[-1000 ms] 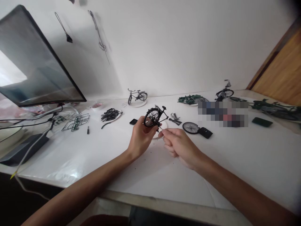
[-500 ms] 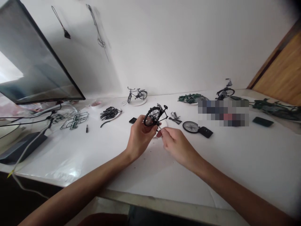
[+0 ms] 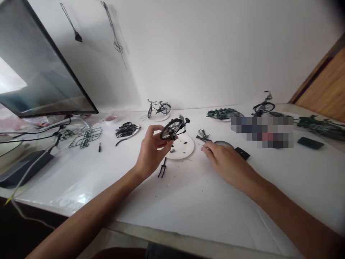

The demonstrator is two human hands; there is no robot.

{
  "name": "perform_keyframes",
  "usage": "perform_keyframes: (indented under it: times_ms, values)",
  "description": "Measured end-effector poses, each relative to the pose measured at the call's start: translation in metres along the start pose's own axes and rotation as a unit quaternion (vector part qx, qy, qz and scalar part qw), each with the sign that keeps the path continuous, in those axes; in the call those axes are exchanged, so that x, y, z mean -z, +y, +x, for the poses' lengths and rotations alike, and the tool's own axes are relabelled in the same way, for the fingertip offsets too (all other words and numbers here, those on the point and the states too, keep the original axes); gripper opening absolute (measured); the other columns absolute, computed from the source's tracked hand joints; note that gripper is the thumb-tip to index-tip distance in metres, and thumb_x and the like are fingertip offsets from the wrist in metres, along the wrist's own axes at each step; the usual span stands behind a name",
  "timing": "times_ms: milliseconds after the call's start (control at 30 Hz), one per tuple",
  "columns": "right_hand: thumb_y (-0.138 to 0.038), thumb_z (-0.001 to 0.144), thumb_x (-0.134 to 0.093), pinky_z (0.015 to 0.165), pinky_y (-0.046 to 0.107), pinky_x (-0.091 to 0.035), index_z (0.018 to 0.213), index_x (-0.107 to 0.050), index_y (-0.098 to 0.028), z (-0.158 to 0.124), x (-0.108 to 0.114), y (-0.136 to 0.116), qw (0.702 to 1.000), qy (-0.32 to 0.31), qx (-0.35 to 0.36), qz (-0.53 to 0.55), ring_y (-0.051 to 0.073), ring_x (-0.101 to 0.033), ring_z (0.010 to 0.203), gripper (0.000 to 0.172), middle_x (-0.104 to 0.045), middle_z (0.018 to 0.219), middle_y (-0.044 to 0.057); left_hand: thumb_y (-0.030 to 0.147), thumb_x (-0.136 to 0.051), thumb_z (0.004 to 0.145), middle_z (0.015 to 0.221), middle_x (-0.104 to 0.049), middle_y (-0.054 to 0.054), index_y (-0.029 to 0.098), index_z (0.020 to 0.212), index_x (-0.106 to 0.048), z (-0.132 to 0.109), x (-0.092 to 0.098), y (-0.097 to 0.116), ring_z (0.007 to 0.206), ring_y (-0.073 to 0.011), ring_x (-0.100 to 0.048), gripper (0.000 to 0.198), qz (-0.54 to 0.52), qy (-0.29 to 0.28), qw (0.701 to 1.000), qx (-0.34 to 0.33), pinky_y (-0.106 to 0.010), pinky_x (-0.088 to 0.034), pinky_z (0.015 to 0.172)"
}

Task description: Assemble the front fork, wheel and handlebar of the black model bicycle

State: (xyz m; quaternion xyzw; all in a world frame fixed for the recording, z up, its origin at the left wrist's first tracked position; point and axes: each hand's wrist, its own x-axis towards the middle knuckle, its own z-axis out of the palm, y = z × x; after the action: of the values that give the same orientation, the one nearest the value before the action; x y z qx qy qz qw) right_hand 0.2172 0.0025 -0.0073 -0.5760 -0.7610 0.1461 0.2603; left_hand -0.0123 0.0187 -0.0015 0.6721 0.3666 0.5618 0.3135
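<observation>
Raised above the table, a partly built black model bicycle [image 3: 172, 129] shows a spoked wheel, frame tubes and a saddle. My left hand [image 3: 151, 151] is closed around its lower part. My right hand [image 3: 221, 156] has moved apart to the right, its fingers closed on a thin metal-tipped tool [image 3: 202, 145] whose handle is hidden in the palm. Below the bicycle lies a white plate [image 3: 180, 154] with several tiny parts. A black fork [image 3: 162, 169] rests on the table near my left wrist. Partly behind my right hand lies a loose spoked wheel [image 3: 223, 144].
A finished model bicycle [image 3: 159, 108] stands at the back. Black parts [image 3: 126, 129] and green parts [image 3: 221, 113] lie on plates. Part frames [image 3: 86, 137] and a small screwdriver [image 3: 100, 147] are at left, below a monitor [image 3: 45, 68]. A second model bicycle [image 3: 265, 107] is at back right.
My right hand with the thin tool has drawn away from the bicycle to the right. My left hand has shifted slightly left and tilted the bicycle, baring the plate and fork.
</observation>
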Motion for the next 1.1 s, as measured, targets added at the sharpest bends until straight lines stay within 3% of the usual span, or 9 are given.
perform_keyframes:
  times_ms: [167, 267, 333, 400, 500, 700, 933, 1033, 1100]
  values:
    - [-0.025, 0.091, -0.047, 0.085, 0.045, -0.043, 0.104, -0.066, -0.016, 0.002, 0.004, 0.017, 0.997, 0.037, 0.002, -0.067, 0.034, -0.060, 0.103, 0.024, -0.066, 0.110, 0.016, 0.020, -0.066, 0.086, 0.114, -0.070, -0.010, 0.022, 0.123, -0.044, -0.001, 0.006, 0.002, 0.099, -0.0205, -0.071, 0.043, 0.067, -0.040, 0.997, -0.021, -0.036, -0.060, 0.090]
    - [-0.040, 0.095, -0.048, 0.092, 0.045, -0.046, 0.113, -0.064, -0.020, 0.004, 0.006, 0.000, 0.994, 0.061, -0.013, 0.093, 0.030, -0.061, 0.107, 0.032, -0.065, 0.116, 0.013, 0.018, -0.063, 0.089, 0.121, -0.069, -0.009, 0.023, 0.128, -0.044, -0.003, 0.006, 0.004, 0.105, -0.0203, -0.069, 0.044, 0.091, -0.070, 0.992, -0.058, -0.039, -0.057, 0.096]
    - [-0.054, 0.096, -0.041, 0.089, 0.043, -0.051, 0.114, -0.063, -0.021, 0.004, 0.007, -0.016, 0.940, 0.006, -0.042, 0.338, 0.028, -0.064, 0.105, 0.043, -0.066, 0.117, 0.013, 0.017, -0.061, 0.090, 0.122, -0.069, -0.008, 0.023, 0.130, -0.045, -0.005, 0.006, 0.004, 0.105, -0.0203, -0.069, 0.043, 0.136, -0.093, 0.983, -0.082, -0.040, -0.056, 0.096]
    - [-0.060, 0.097, -0.034, 0.087, 0.044, -0.054, 0.115, -0.062, -0.021, 0.003, 0.006, -0.029, 0.838, -0.086, -0.061, 0.535, 0.028, -0.064, 0.109, 0.051, -0.065, 0.122, 0.012, 0.017, -0.059, 0.091, 0.121, -0.069, -0.007, 0.024, 0.129, -0.050, -0.006, 0.007, 0.004, 0.104, -0.0205, -0.069, 0.039, 0.189, -0.114, 0.970, -0.103, -0.039, -0.056, 0.094]
    - [-0.051, 0.093, -0.054, 0.091, 0.039, -0.054, 0.108, -0.067, -0.023, 0.000, -0.002, -0.036, 0.772, -0.106, -0.105, 0.618, 0.025, -0.064, 0.110, 0.035, -0.067, 0.121, 0.008, 0.019, -0.058, 0.093, 0.122, -0.068, -0.008, 0.023, 0.126, -0.056, -0.005, 0.009, 0.003, 0.106, -0.0207, -0.068, 0.033, 0.214, -0.154, 0.954, -0.144, -0.038, -0.056, 0.093]
    - [-0.042, 0.084, -0.070, 0.088, 0.036, -0.054, 0.110, -0.068, -0.027, -0.005, -0.014, -0.025, 0.817, -0.044, -0.166, 0.551, 0.022, -0.068, 0.098, 0.030, -0.071, 0.111, 0.005, 0.018, -0.060, 0.092, 0.132, -0.061, -0.011, 0.020, 0.116, -0.060, -0.003, 0.009, 0.008, 0.122, -0.0213, -0.059, 0.025, 0.112, -0.190, 0.964, -0.151, -0.039, -0.051, 0.102]
    - [-0.041, 0.085, -0.069, 0.089, 0.034, -0.051, 0.110, -0.068, -0.023, -0.006, -0.009, -0.028, 0.854, -0.013, -0.096, 0.511, 0.023, -0.067, 0.101, 0.031, -0.071, 0.111, 0.006, 0.024, -0.066, 0.088, 0.119, -0.061, -0.011, 0.018, 0.107, -0.056, -0.004, 0.001, 0.008, 0.104, -0.0206, -0.065, 0.023, -0.085, -0.137, 0.985, 0.056, -0.035, -0.056, 0.088]
    - [-0.040, 0.085, -0.070, 0.085, 0.030, -0.051, 0.108, -0.068, -0.024, -0.006, -0.009, -0.030, 0.848, -0.018, -0.096, 0.521, 0.021, -0.066, 0.100, 0.028, -0.071, 0.108, 0.004, 0.025, -0.068, 0.087, 0.105, -0.062, -0.008, 0.017, 0.107, -0.055, -0.005, -0.001, 0.008, 0.094, -0.0181, -0.065, 0.025, -0.133, -0.173, 0.971, 0.100, -0.033, -0.057, 0.083]
    - [-0.038, 0.084, -0.071, 0.084, 0.028, -0.051, 0.104, -0.069, -0.024, -0.006, -0.008, -0.030, 0.813, -0.038, -0.113, 0.570, 0.019, -0.065, 0.098, 0.024, -0.070, 0.105, 0.003, 0.025, -0.068, 0.087, 0.103, -0.061, -0.008, 0.018, 0.107, -0.056, -0.007, -0.001, 0.009, 0.092, -0.0176, -0.063, 0.024, -0.125, -0.179, 0.973, 0.079, -0.033, -0.056, 0.082]
